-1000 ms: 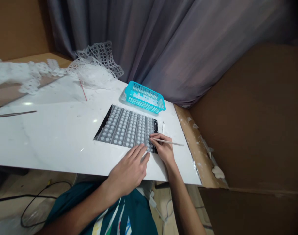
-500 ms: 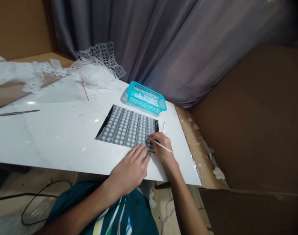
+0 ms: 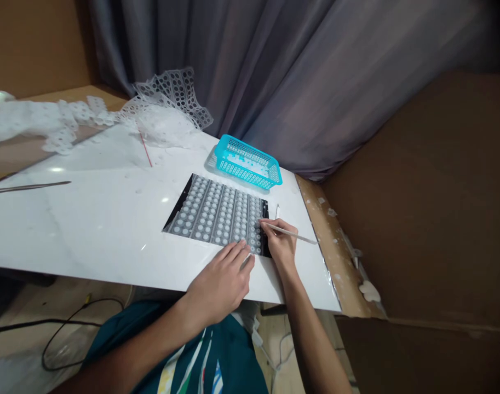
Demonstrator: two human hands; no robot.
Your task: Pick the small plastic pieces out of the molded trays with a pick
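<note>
A black sheet [image 3: 177,212] covered with rows of pale round dots lies on the white table. My left hand [image 3: 223,276] rests at its front edge, fingers stretched out and holding nothing, fingertips on the sheet's lower right part. In my right hand [image 3: 283,241] is a slim, pale pair of tweezers [image 3: 301,237], gripped near the tip, with the rear end pointing right. Their tip meets the right-hand columns of dots; what it touches there is too small to make out. Beyond the sheet stands a turquoise basket [image 3: 250,174] with small white pieces inside.
Other tweezers [image 3: 32,186] lie at the table's left. A heap of white perforated film [image 3: 163,120] sits at the back left, a red strip [image 3: 145,145] beside it. A small white stick [image 3: 277,210] lies right of the sheet. Cardboard [image 3: 418,219] walls the right side.
My right hand has shifted slightly right and up along the sheet, and the tweezers now lie flatter, pointing further right. My left hand stays at the front edge. The view moved a little.
</note>
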